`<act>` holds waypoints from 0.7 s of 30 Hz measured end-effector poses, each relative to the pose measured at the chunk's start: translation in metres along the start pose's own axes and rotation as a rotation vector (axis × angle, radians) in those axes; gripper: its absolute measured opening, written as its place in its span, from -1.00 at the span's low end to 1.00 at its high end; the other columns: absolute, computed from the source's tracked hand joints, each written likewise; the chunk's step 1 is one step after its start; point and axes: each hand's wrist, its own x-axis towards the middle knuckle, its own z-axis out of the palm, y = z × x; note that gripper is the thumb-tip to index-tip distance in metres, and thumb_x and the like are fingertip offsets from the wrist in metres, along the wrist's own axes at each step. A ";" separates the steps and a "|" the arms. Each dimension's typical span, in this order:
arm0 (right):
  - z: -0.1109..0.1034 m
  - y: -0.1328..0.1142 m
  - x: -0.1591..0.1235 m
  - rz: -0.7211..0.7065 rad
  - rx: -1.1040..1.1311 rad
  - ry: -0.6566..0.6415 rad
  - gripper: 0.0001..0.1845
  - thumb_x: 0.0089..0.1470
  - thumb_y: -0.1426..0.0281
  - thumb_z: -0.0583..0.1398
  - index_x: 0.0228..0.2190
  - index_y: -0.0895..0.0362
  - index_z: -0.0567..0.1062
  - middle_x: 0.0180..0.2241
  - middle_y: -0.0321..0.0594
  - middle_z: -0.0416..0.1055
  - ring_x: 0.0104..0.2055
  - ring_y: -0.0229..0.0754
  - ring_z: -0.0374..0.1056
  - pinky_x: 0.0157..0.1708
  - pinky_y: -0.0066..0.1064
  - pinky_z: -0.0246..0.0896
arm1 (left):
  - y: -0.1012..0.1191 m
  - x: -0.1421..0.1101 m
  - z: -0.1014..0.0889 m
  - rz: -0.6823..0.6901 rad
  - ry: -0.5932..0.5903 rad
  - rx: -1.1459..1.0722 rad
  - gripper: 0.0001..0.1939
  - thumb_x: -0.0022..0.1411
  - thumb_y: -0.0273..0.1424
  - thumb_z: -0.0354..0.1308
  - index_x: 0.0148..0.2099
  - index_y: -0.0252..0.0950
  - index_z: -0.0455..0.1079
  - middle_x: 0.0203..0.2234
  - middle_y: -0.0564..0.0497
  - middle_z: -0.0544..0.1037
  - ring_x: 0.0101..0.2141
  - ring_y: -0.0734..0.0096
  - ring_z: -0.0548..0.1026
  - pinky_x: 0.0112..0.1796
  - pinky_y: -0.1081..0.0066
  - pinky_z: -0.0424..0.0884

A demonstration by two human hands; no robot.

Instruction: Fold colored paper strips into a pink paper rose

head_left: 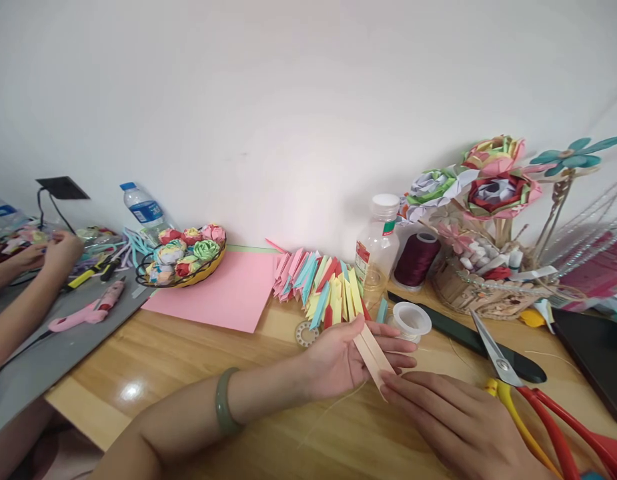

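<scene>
A pale peach strip of folded paper (374, 359) with a crease along its length lies across my left hand (335, 360). My left thumb presses its upper end, while the other fingers stretch out beneath it. At the lower end, the fingertips of my right hand (458, 413) grip the strip. Just beyond my hands is a bundle of folded paper pieces (318, 283) in pink, blue, yellow and red. A white spool (411, 320) stands past my left fingertips. Scissors (503, 367) with red and yellow handles lie beside my right hand.
Behind the bundle stand a clear bottle (381, 240) and a maroon thread cone (417, 260). Pink paper (238, 300) lies under a basket of paper flowers (218, 267). A craft-stick holder (468, 293) is at right. A co-worker's arm (33, 300) and a pink glue gun (91, 313) are left.
</scene>
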 end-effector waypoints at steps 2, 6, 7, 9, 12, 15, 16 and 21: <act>-0.001 -0.001 0.001 -0.015 0.003 0.002 -0.59 0.18 0.53 -0.13 -0.08 0.17 0.41 -0.17 -0.13 0.48 -0.13 -0.20 0.39 -0.22 -0.43 0.37 | -0.001 0.000 0.000 -0.002 0.018 -0.026 -0.57 0.27 -0.28 -0.24 -0.27 -0.44 0.40 -0.32 -0.16 0.54 -0.29 0.32 0.51 -0.14 0.30 0.23; -0.007 -0.004 0.008 -0.062 0.004 -0.025 -0.59 0.19 0.51 -0.14 -0.13 0.20 0.44 -0.21 -0.14 0.50 -0.16 -0.21 0.41 -0.25 -0.46 0.38 | -0.001 -0.002 0.002 -0.028 0.053 -0.024 -0.56 0.28 -0.29 -0.24 -0.35 -0.43 0.39 -0.40 -0.13 0.55 -0.33 0.35 0.51 -0.16 0.32 0.25; -0.007 -0.005 0.009 -0.069 0.007 -0.026 -0.58 0.19 0.51 -0.15 -0.14 0.21 0.44 -0.21 -0.13 0.50 -0.17 -0.21 0.42 -0.26 -0.46 0.38 | -0.001 -0.003 0.003 -0.036 0.055 -0.012 -0.55 0.28 -0.29 -0.25 -0.36 -0.43 0.39 -0.42 -0.13 0.55 -0.35 0.35 0.51 -0.17 0.32 0.25; -0.006 -0.006 0.008 -0.073 0.017 -0.027 -0.58 0.19 0.53 -0.15 -0.14 0.23 0.44 -0.21 -0.12 0.50 -0.18 -0.21 0.42 -0.27 -0.45 0.39 | -0.002 -0.004 0.006 -0.034 0.040 0.017 -0.54 0.28 -0.27 -0.24 -0.35 -0.43 0.40 -0.41 -0.14 0.55 -0.36 0.35 0.51 -0.16 0.31 0.25; -0.003 -0.005 0.001 0.001 -0.002 -0.030 -0.59 0.18 0.53 -0.12 -0.06 0.19 0.38 -0.18 -0.12 0.48 -0.12 -0.19 0.39 -0.23 -0.41 0.37 | -0.005 -0.005 0.008 -0.006 -0.012 0.044 -0.69 0.22 -0.31 -0.06 -0.23 -0.43 0.40 -0.31 -0.15 0.53 -0.30 0.39 0.49 -0.15 0.36 0.24; -0.003 -0.002 -0.006 0.130 -0.009 -0.009 -0.59 0.19 0.50 -0.11 0.01 0.10 0.33 -0.14 -0.15 0.46 -0.07 -0.17 0.36 -0.19 -0.39 0.35 | -0.011 -0.005 0.006 -0.064 -0.003 0.059 -0.77 0.07 -0.44 0.15 -0.19 -0.42 0.40 -0.36 -0.09 0.51 -0.34 0.49 0.47 -0.20 0.43 0.26; -0.004 -0.001 -0.007 0.149 -0.003 -0.008 -0.59 0.19 0.48 -0.10 0.01 0.08 0.32 -0.13 -0.16 0.46 -0.08 -0.17 0.36 -0.18 -0.39 0.35 | -0.013 -0.005 0.004 -0.090 0.015 0.076 -0.78 0.04 -0.44 0.17 -0.22 -0.44 0.41 -0.40 -0.07 0.50 -0.38 0.51 0.46 -0.22 0.44 0.27; -0.001 0.000 -0.002 0.053 -0.014 -0.047 -0.61 0.18 0.51 -0.09 -0.04 0.13 0.38 -0.18 -0.17 0.49 -0.13 -0.20 0.39 -0.22 -0.43 0.36 | -0.017 -0.004 -0.001 -0.100 0.110 0.220 -0.70 -0.04 -0.30 0.22 -0.33 -0.48 0.44 -0.54 -0.03 0.45 -0.50 0.53 0.41 -0.35 0.44 0.29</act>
